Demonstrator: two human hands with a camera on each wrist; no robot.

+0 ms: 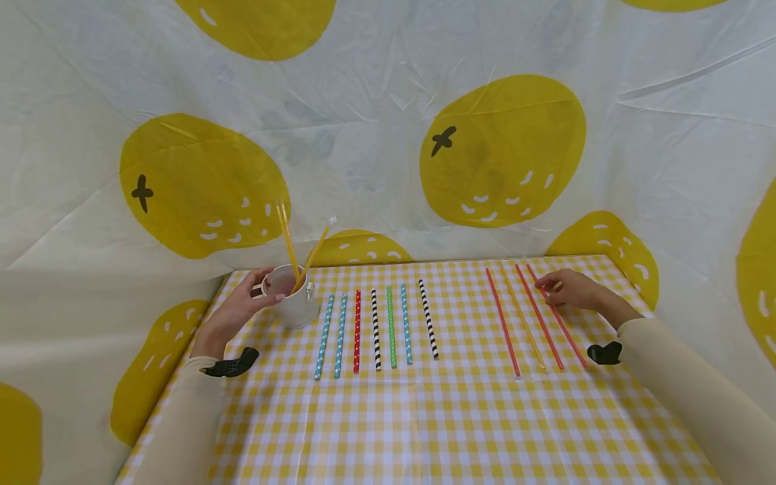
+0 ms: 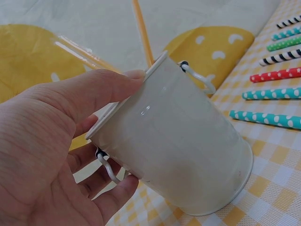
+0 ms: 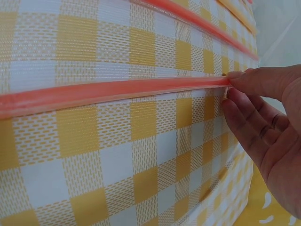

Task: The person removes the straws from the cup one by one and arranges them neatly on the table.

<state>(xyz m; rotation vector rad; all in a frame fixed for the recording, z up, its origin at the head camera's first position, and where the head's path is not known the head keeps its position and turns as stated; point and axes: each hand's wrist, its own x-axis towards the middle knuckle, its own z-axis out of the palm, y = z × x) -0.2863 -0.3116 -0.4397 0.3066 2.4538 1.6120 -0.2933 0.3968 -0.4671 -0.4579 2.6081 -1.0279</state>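
Note:
At the table's left, my left hand (image 1: 235, 313) grips the small white metal bucket (image 1: 298, 311) by its rim. The left wrist view has the thumb across the rim and the other fingers around the side handle (image 2: 107, 167). Yellow plastic straws (image 1: 287, 236) lean out of the bucket. On the far right, my right hand (image 1: 570, 289) pinches the upper part of the outermost red straw (image 3: 117, 89) between thumb and fingers; the straw lies along the cloth. Left of it lie another red straw (image 1: 538, 315), a yellow straw (image 1: 523, 318) and a third red straw (image 1: 502, 322).
Mid-table, patterned paper straws lie in a row: blue dotted (image 1: 324, 337), red dotted (image 1: 357, 330), black-striped (image 1: 376, 330), green dotted (image 1: 391, 327) and more. A yellow checked cloth (image 1: 376, 431) covers the table. A white curtain (image 1: 364, 175) with yellow fruit prints hangs behind.

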